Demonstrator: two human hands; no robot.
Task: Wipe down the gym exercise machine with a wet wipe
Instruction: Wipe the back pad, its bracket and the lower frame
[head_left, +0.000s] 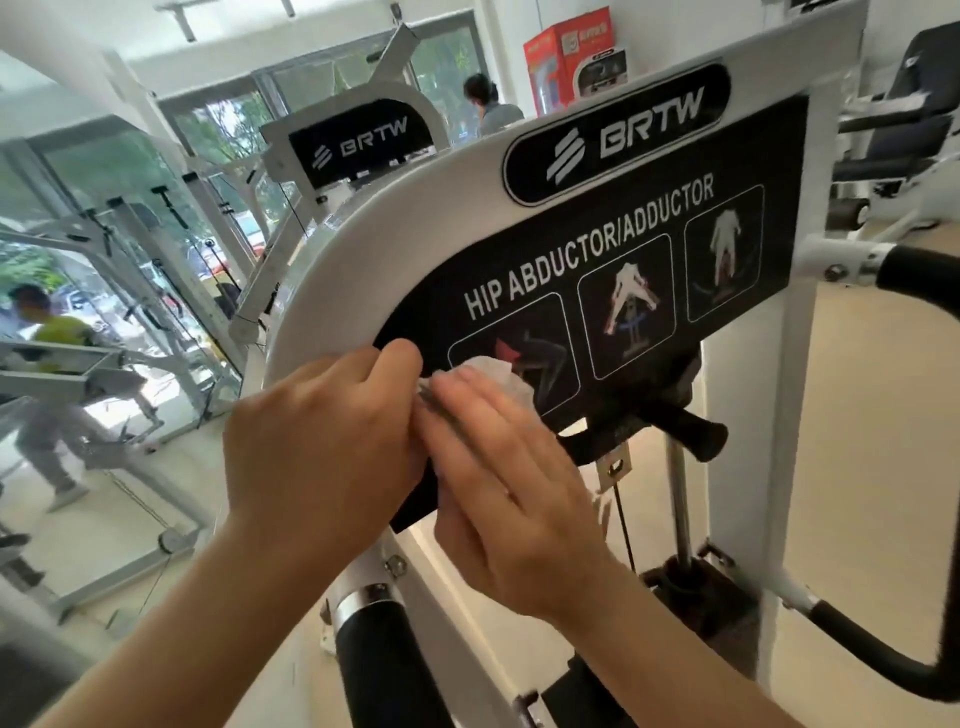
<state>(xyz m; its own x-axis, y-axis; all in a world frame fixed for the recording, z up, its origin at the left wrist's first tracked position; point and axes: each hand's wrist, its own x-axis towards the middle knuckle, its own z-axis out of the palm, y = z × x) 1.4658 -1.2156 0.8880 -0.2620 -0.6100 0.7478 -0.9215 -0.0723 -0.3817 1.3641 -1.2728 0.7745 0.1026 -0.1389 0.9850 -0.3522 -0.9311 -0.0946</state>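
A white hip abductor/adductor machine (374, 249) fills the view, with a black instruction panel (639, 270) on its curved frame. A crumpled white wet wipe (493, 371) lies pressed on the panel's lower left picture. My right hand (509, 488) lies flat over the wipe, fingers pointing up-left, slightly blurred. My left hand (322, 441) rests beside it on the frame's edge, its fingers curled at the wipe's left end. Both hands touch each other over the wipe.
A black lever handle (680, 426) sticks out just right of my right hand, above a cable and weight stack. Padded black handles (919, 280) reach in from the right. More white machines (358, 140) stand behind, and two people are in the background.
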